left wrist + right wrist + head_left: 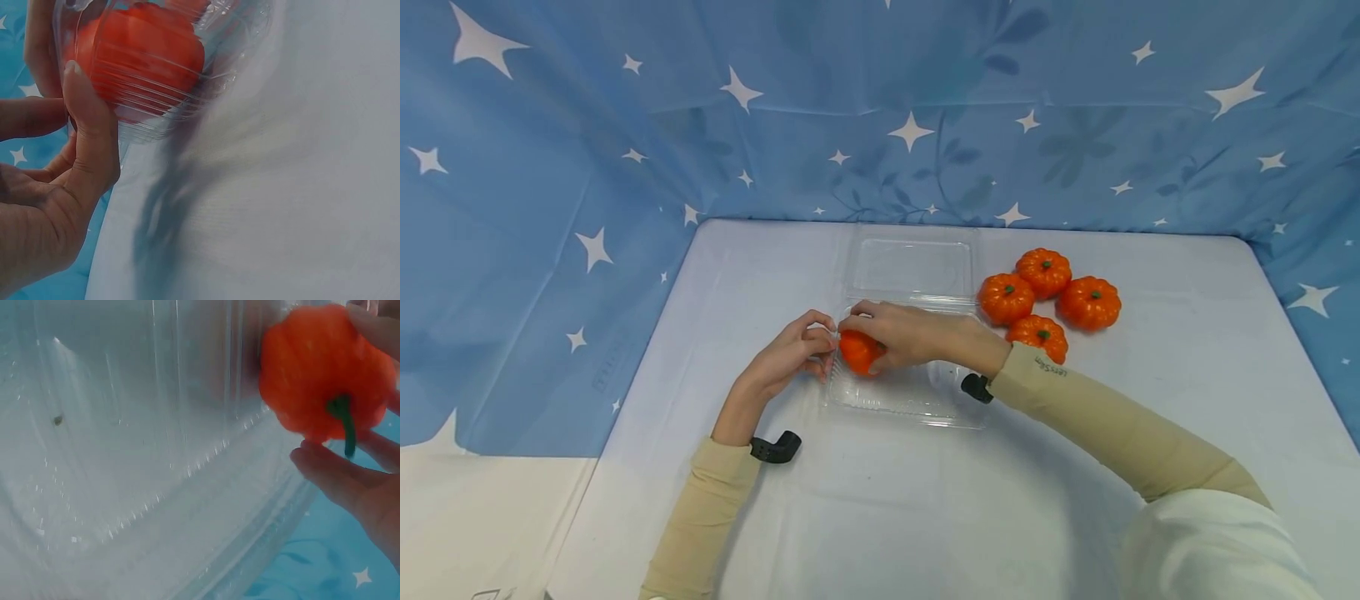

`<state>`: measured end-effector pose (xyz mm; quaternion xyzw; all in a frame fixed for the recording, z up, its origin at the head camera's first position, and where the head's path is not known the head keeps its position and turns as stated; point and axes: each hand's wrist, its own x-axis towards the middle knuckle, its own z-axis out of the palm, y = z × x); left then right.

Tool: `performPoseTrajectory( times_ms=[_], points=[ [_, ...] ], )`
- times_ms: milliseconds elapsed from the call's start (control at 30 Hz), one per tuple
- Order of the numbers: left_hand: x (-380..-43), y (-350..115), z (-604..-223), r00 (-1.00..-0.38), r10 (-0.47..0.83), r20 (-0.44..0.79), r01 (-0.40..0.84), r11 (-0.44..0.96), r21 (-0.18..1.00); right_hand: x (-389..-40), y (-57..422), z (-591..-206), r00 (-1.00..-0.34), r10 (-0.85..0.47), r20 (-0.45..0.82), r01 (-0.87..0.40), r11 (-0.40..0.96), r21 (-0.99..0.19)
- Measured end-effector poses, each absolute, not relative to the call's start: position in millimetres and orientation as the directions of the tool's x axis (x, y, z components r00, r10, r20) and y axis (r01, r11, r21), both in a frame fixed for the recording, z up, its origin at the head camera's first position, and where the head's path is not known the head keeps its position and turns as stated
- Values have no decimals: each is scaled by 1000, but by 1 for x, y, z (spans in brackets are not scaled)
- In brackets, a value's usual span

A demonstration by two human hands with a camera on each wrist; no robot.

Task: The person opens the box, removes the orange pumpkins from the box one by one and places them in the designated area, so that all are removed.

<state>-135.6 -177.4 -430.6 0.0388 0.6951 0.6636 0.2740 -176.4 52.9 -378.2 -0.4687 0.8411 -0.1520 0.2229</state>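
In the head view my right hand [913, 333] grips a small orange pumpkin [857, 353] at the left end of a clear plastic container [917, 407]. The right wrist view shows this pumpkin [319, 369] between thumb and fingers, its green stem [345, 422] showing. At the container's left edge, my left hand [786, 357] pinches the rim with its thumb and fingers. Through the ribbed clear wall [144, 109] in the left wrist view, the orange of the pumpkin shows close behind. Part of the pumpkin is covered by my right fingers.
The container's lid [913, 262] lies open behind it, toward the back edge. Several more orange pumpkins [1088, 303] sit in a group to the right, the nearest partly behind my right sleeve. A white cloth [880, 508] covers the table; a blue star-patterned curtain [910, 167] hangs behind.
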Motion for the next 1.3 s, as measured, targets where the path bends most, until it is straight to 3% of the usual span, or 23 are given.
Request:
performPoseTrajectory(
  times_ms=[133, 367, 633, 1067, 1300],
  points=[
    [-135, -179, -431, -850, 413, -326, -309, 111, 945, -177, 47, -380, -455, -849, -267, -698, 527, -486],
    [-134, -179, -430, -850, 409, -331, -314, 110, 943, -176, 47, -380, -533, -785, -316, -621, 617, -484],
    [-134, -179, -430, -850, 410, -330, -313, 111, 943, -173, 54, -376, -539, -803, -253, -674, 592, -441],
    [-133, -180, -432, -852, 409, -328, -308, 115, 944, -166, 66, -376, -501, -853, -147, -703, 501, -505],
    [-134, -179, -432, -849, 412, -329, -312, 110, 944, -162, 73, -375, -553, -815, -174, -662, 556, -503]
  ],
)
